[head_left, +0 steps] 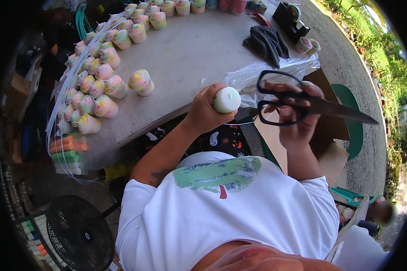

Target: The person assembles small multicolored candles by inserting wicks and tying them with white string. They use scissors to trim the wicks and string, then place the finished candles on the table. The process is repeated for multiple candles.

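My left hand (205, 108) is closed around a small candle (227, 100), just off the table's near edge. The candle's flat whitish end, with a tiny stub at its centre, faces up. A thin white wick (239, 123) trails out below it to the right. In my right hand (298, 118) is a pair of scissors (341, 110), with dark handles around my fingers and the blades pointing right, away from the candle. One swirled multicoloured candle (141, 82) stands alone on the table, left of my left hand.
Several swirled candles (106, 106) crowd the left and far side of the table (185, 49). A bundle of long white wicks (59, 104) lies along them. A dark cloth (267, 44), tape dispenser (290, 20), plastic sheet (253, 74) and cardboard box (332, 124) are right. A fan (79, 232) stands lower left.
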`<action>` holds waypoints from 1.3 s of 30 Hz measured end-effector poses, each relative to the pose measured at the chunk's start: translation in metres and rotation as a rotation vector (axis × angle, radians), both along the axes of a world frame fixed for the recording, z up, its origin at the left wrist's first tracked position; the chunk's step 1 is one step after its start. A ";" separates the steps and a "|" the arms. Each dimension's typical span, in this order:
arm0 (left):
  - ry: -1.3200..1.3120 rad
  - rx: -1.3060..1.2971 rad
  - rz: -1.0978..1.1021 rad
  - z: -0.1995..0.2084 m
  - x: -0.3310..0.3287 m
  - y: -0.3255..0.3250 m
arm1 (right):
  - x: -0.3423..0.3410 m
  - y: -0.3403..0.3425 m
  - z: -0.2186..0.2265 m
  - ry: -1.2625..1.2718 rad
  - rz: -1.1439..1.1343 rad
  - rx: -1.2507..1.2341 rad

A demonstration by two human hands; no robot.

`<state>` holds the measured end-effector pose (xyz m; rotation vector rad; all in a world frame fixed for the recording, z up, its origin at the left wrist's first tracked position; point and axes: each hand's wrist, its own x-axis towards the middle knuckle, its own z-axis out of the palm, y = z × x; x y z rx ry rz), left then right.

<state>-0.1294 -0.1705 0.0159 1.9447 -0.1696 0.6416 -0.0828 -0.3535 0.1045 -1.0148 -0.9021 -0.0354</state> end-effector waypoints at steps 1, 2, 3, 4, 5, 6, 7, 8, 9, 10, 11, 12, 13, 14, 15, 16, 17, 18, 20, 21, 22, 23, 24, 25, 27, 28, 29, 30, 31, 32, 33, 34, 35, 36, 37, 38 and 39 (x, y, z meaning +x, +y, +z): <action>-0.005 -0.004 0.002 -0.001 0.000 -0.001 | 0.003 -0.001 -0.005 -0.167 0.031 -0.708; -0.010 -0.008 0.004 -0.004 -0.001 -0.002 | 0.005 -0.005 -0.003 -0.026 0.079 -0.698; -0.015 -0.013 0.006 -0.004 -0.002 -0.002 | 0.006 -0.008 0.003 0.115 0.127 -0.685; -0.013 -0.027 -0.013 -0.003 -0.005 -0.004 | 0.006 -0.010 0.009 0.033 0.063 -0.391; -0.025 0.004 -0.009 -0.001 -0.005 -0.004 | 0.010 -0.006 0.005 0.003 0.093 -0.338; -0.037 0.035 -0.004 0.004 -0.003 -0.002 | 0.012 -0.003 -0.001 -0.020 0.122 -0.286; -0.063 0.071 0.000 0.009 0.003 0.000 | 0.009 -0.001 -0.006 -0.030 0.155 -0.242; 0.010 0.060 0.009 0.008 0.004 0.000 | 0.010 0.001 -0.008 -0.061 0.137 -0.452; -0.023 0.053 0.021 0.007 0.005 0.000 | 0.012 0.002 -0.008 -0.091 0.117 -0.661; -0.048 0.041 0.037 0.003 0.003 -0.001 | 0.009 -0.008 -0.003 0.159 0.204 -0.410; -0.072 0.030 0.054 0.001 0.001 0.000 | 0.009 -0.007 0.007 0.039 0.083 -0.136; -0.023 0.064 0.032 0.001 0.005 0.005 | 0.008 -0.002 0.005 0.009 0.074 -0.061; -0.013 0.067 0.023 0.003 0.005 0.005 | 0.007 0.004 0.003 -0.025 0.058 0.020; -0.004 0.070 0.013 0.004 0.006 0.004 | 0.009 0.006 -0.007 -0.129 0.006 -0.280; 0.005 0.073 0.003 0.005 0.006 0.004 | 0.010 0.008 -0.015 -0.230 -0.047 -0.581; -0.042 0.077 0.028 -0.005 0.005 0.006 | 0.005 0.001 -0.002 0.139 0.140 -0.597; -0.031 0.074 0.021 -0.005 0.005 0.007 | 0.001 -0.006 0.006 0.186 0.165 -0.359; -0.019 0.070 0.013 -0.003 0.005 0.007 | 0.001 -0.002 0.007 0.077 0.067 -0.156; 0.012 0.015 -0.025 0.003 0.004 0.001 | 0.007 0.007 -0.009 -0.056 0.053 -0.153; 0.030 0.017 -0.009 0.001 0.001 -0.002 | 0.000 0.005 -0.009 -0.011 0.038 -0.669; 0.045 0.018 0.010 -0.003 -0.002 -0.003 | 0.000 -0.001 -0.007 0.085 0.107 -0.619; 0.059 0.019 0.028 -0.005 -0.003 -0.003 | 0.002 -0.006 -0.002 0.180 0.175 -0.568; -0.005 0.047 0.031 -0.005 -0.001 -0.001 | 0.004 -0.003 0.003 0.096 0.099 -0.279; 0.007 0.040 0.006 -0.002 0.000 -0.002 | 0.004 0.002 0.006 0.019 0.018 0.005; 0.031 0.026 -0.043 0.004 0.003 -0.003 | 0.001 0.003 -0.012 -0.022 0.076 -0.599; 0.042 0.054 -0.019 0.002 0.002 -0.002 | 0.000 0.001 -0.008 0.070 0.111 -0.635; 0.004 0.060 -0.009 0.001 0.004 -0.001 | -0.001 0.001 -0.002 0.162 0.147 -0.670; -0.034 0.065 0.000 0.002 0.005 0.000 | 0.003 0.001 0.003 0.100 0.090 -0.396; -0.061 0.064 0.005 0.001 0.004 -0.001 | 0.004 0.000 0.004 0.050 0.030 -0.129; -0.015 0.046 -0.005 0.005 0.005 0.000 | 0.004 0.008 -0.002 -0.065 -0.045 -0.011; 0.009 0.047 -0.009 0.004 0.002 -0.001 | 0.003 0.008 -0.016 -0.018 0.049 -0.296; 0.022 0.056 -0.007 0.005 0.002 0.001 | 0.006 0.008 -0.016 0.046 0.114 -0.428; 0.036 0.064 -0.004 0.006 0.002 0.002 | 0.007 0.009 -0.013 0.111 0.178 -0.561; 0.020 0.030 0.011 0.003 -0.001 -0.002 | 0.010 0.006 -0.004 0.082 0.146 -0.379; 0.011 0.031 0.003 0.003 0.000 -0.003 | 0.008 0.001 0.006 0.064 0.110 -0.205; 0.003 0.032 -0.005 0.005 0.003 -0.001 | 0.002 0.008 0.006 0.008 -0.034 -0.018; -0.005 0.033 -0.013 0.008 0.003 -0.001 | 0.001 0.010 -0.002 0.035 0.021 -0.190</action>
